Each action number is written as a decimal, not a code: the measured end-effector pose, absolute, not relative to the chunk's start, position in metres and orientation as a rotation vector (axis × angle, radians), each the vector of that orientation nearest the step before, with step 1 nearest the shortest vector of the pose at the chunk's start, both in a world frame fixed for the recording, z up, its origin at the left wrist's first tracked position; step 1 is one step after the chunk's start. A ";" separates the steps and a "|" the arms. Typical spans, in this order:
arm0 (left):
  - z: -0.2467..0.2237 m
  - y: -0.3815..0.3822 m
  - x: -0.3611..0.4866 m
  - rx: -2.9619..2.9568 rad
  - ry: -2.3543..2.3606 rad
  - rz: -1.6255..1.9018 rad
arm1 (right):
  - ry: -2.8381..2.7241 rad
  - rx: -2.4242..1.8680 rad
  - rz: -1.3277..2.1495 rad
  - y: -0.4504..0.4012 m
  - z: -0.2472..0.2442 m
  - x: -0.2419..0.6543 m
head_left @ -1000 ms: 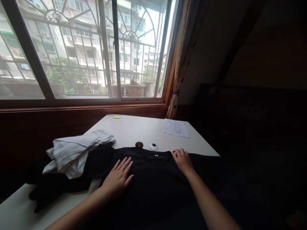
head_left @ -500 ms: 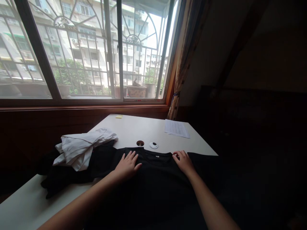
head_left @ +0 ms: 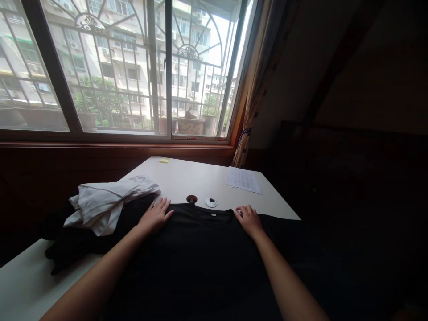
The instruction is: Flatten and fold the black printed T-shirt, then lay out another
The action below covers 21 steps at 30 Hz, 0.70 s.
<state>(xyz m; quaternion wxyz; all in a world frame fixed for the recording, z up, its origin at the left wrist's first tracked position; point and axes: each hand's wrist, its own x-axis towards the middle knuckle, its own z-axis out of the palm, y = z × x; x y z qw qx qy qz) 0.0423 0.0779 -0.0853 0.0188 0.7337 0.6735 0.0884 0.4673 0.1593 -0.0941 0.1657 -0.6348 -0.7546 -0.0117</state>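
A black T-shirt (head_left: 207,258) lies spread on the white table (head_left: 187,178), its neckline towards the window and a small pale label inside the collar. My left hand (head_left: 155,217) rests flat on the shirt's left shoulder, fingers stretched out. At the right end of the collar, my right hand (head_left: 248,220) has its fingers bent and pinched on the cloth. Just left of my left hand is a crumpled white garment (head_left: 103,200), lying on heaped dark cloth (head_left: 80,240). The shirt's lower part fades into shadow.
Beyond the collar are a round cable hole (head_left: 191,199) and a white round cover (head_left: 211,202). Printed sheets (head_left: 244,179) lie at the table's far right, a yellow sticky note (head_left: 164,160) at the far left. A barred window and a tied curtain (head_left: 242,147) stand behind.
My left hand has slid left along the shirt, from beside the collar to the shoulder. My right hand stays at the collar's right end; the view has shifted slightly.
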 end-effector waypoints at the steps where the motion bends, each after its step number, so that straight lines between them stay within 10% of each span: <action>1: -0.085 0.077 0.039 2.271 2.095 0.260 | -2.155 -1.811 -0.031 0.161 -0.093 0.466; 15: -0.087 0.085 0.038 2.189 2.169 0.151 | -2.231 -1.934 0.061 0.156 -0.025 0.556; 21: -0.089 0.087 0.038 2.184 2.169 0.150 | -2.005 -2.195 0.733 0.122 -0.019 0.622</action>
